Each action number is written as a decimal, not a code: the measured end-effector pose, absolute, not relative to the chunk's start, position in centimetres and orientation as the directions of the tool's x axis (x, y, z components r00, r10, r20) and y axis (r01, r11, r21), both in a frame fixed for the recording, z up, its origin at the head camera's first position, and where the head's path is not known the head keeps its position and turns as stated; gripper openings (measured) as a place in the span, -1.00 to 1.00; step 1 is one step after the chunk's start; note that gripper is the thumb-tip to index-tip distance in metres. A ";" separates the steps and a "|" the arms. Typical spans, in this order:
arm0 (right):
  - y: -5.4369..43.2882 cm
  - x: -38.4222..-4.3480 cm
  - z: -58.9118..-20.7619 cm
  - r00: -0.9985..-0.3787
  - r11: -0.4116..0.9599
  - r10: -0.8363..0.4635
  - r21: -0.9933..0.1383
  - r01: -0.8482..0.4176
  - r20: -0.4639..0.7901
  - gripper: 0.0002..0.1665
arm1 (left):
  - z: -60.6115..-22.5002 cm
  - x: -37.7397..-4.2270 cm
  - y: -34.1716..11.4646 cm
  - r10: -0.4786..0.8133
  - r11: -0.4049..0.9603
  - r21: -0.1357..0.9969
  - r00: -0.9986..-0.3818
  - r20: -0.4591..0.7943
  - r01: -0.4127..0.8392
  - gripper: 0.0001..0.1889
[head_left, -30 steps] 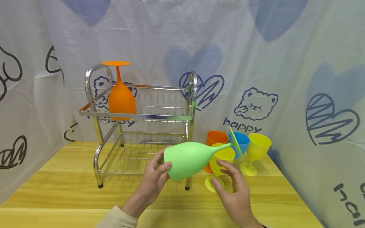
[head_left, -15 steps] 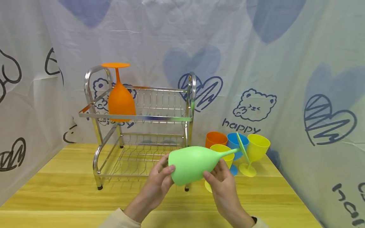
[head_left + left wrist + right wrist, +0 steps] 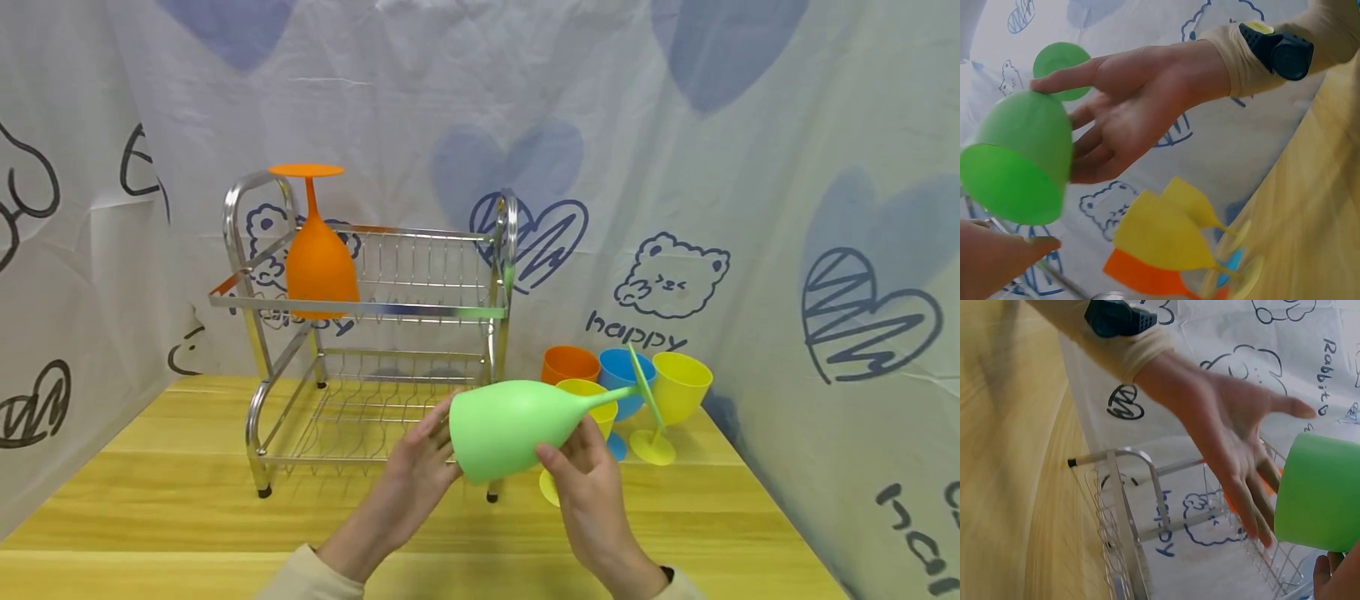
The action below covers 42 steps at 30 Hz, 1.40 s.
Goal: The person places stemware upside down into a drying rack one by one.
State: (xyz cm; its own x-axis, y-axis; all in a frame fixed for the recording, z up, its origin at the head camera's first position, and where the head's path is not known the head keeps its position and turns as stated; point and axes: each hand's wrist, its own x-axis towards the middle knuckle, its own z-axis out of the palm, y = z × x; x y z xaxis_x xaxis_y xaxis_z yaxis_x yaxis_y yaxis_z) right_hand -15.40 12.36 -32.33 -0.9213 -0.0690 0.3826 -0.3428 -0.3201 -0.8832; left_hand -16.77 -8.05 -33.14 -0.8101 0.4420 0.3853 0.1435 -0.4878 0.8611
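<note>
A green plastic wine goblet (image 3: 510, 429) lies sideways in the air, its mouth toward the left and its foot toward the right. My right hand (image 3: 596, 504) grips the bowl near the stem, thumb on the near side. That grip also shows in the left wrist view, with the right hand (image 3: 1138, 97) behind the goblet (image 3: 1032, 125). At the mouth end, my left hand (image 3: 416, 483) has its fingers extended along the rim. The right wrist view has the left hand (image 3: 1225, 428) spread, thumb apart from the bowl.
A two-tier metal dish rack (image 3: 397, 311) stands behind, an orange goblet (image 3: 321, 271) upside down on its upper left. To the right stand upright orange (image 3: 568, 363), blue (image 3: 624, 365) and two yellow goblets, one yellow goblet (image 3: 681, 387) outermost. Printed cloth (image 3: 390, 125) encloses the wooden table (image 3: 135, 500).
My right hand has come in and taken hold of the green goblet's bowl. The left thumb has lifted off the rim and its fingers have straightened. The goblet has shifted slightly right.
</note>
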 end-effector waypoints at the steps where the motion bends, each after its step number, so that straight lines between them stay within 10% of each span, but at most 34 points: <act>1: 12.5 -15.4 -32.3 -0.916 -0.314 -0.063 -0.879 -0.359 0.396 -0.40 | -33.1 -16.7 -8.3 0.430 -0.477 0.863 -0.813 0.392 0.164 -0.21; 11: 13.7 -16.4 -32.1 -0.838 -0.146 -0.021 -0.830 -0.538 0.546 -0.34 | -30.4 -14.9 -12.7 0.199 -0.152 0.862 -0.840 0.505 0.483 -0.41; 20: 14.7 -17.7 -31.9 -0.631 -0.022 -0.057 -0.633 -0.774 0.774 -0.15 | -26.0 -14.3 -17.9 -0.032 0.068 0.716 -0.716 0.697 0.694 -0.36; 33: 14.6 -18.2 -28.9 -0.503 0.031 -0.106 -0.502 -0.864 0.858 -0.10 | -22.5 -19.2 -25.9 -0.199 0.605 0.665 -0.725 0.660 0.439 -0.11; 42: 13.1 -18.5 -25.9 -0.462 -0.034 -0.154 -0.472 -0.881 0.874 -0.05 | -23.1 -21.9 -29.6 -0.096 0.457 0.821 -0.899 0.427 0.342 -0.07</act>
State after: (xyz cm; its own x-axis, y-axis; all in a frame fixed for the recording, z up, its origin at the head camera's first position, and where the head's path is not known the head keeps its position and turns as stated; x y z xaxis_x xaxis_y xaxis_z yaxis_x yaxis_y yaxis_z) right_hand -18.54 13.07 -25.94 -0.4615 -0.1545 0.8736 -0.8812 -0.0336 -0.4715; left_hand -21.90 -29.56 -23.06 -0.8990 -0.0958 0.4274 0.3417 0.4574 0.8210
